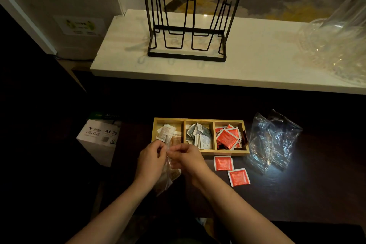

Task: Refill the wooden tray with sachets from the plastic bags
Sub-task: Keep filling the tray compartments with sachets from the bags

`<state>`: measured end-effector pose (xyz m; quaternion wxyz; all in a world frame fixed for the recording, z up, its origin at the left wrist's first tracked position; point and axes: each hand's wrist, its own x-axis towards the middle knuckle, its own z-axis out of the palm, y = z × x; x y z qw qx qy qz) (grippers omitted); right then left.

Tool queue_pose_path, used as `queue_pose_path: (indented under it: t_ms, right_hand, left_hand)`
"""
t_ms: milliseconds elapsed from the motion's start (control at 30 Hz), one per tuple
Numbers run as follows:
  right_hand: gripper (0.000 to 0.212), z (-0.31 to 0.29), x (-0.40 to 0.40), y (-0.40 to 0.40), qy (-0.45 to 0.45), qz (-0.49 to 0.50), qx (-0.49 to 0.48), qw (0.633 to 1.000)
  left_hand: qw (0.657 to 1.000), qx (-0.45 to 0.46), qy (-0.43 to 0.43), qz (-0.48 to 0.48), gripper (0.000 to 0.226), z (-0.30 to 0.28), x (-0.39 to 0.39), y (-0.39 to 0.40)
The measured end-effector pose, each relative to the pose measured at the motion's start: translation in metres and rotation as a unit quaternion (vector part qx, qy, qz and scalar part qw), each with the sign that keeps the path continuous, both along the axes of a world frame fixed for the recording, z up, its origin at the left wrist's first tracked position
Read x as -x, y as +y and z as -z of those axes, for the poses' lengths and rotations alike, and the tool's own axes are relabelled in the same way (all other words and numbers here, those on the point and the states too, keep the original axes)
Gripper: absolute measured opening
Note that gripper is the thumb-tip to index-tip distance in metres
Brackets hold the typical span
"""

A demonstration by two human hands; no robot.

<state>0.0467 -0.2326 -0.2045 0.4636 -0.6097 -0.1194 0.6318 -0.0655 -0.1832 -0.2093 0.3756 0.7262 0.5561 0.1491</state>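
A wooden tray (pixel 199 121) with three compartments sits on the dark table. Its left compartment holds white and brown sachets (pixel 167 131), the middle one grey-white sachets (pixel 200 134), the right one red sachets (pixel 227 136). My left hand (pixel 151 161) and my right hand (pixel 188 157) both pinch the top of a clear plastic bag (pixel 168 176) with brownish sachets inside, just in front of the tray's left compartment. Two loose red sachets (pixel 223 163) (pixel 238 177) lie on the table in front of the tray's right end.
Crumpled clear plastic bags (pixel 273 142) lie right of the tray. A box of A4 paper (pixel 99 136) stands to the left. Behind, on a raised white counter (pixel 257 65), stand a black wire rack (pixel 188 22) and a glass vessel (pixel 340 41).
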Motion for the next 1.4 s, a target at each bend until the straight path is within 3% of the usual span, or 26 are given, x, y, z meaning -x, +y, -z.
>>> queue_pose_path:
  t_ms: [67,267,367,600,800,967,1067,1133,1233,1300,1400]
  right_hand:
    - [0.004,-0.001,-0.002,0.001,-0.036,-0.024,-0.001,0.999]
    - [0.011,-0.003,-0.002,0.003,0.009,-0.005,-0.011,1.0]
    - [0.015,-0.001,0.002,0.003,-0.054,-0.028,-0.033,0.998]
    - [0.018,0.003,0.006,0.003,-0.082,-0.028,-0.052,0.995]
    - [0.012,0.003,0.006,0.003,-0.116,-0.057,-0.064,0.99]
    - [0.01,0.005,0.005,0.001,-0.133,-0.076,-0.071,0.986]
    - [0.018,0.005,0.003,-0.001,-0.081,-0.071,-0.072,0.992]
    - [0.012,0.003,0.001,-0.001,-0.054,-0.071,-0.071,0.993]
    - [0.006,0.002,-0.001,0.006,-0.154,-0.095,-0.042,0.983]
    - [0.013,0.004,-0.001,0.01,-0.258,-0.128,-0.031,0.957]
    - [0.023,0.008,0.005,0.011,-0.33,-0.132,-0.054,0.933]
  left_hand:
    - [1.0,-0.001,0.005,0.01,0.016,-0.001,0.0,0.002]
    - [0.999,0.017,-0.02,0.045,0.019,-0.002,0.004,0.007]
    - [0.995,0.072,-0.046,0.045,0.026,-0.003,0.002,0.003]
    - [1.0,-0.01,0.011,0.016,0.023,-0.001,-0.005,-0.004]
    - [0.999,-0.028,0.036,0.021,0.022,0.001,-0.008,-0.005]
    - [0.992,0.117,-0.045,-0.034,0.031,0.002,-0.014,-0.004]
    - [0.964,0.217,-0.138,-0.076,0.036,0.001,-0.015,-0.004]
    - [0.958,0.23,-0.144,-0.088,0.036,0.0,-0.014,-0.006]
    - [0.971,0.189,-0.127,-0.072,0.033,-0.001,-0.014,-0.005]
    - [0.981,0.157,-0.107,-0.046,0.027,-0.002,-0.015,-0.002]
    - [0.983,0.142,-0.109,-0.028,0.026,-0.001,-0.015,-0.005]
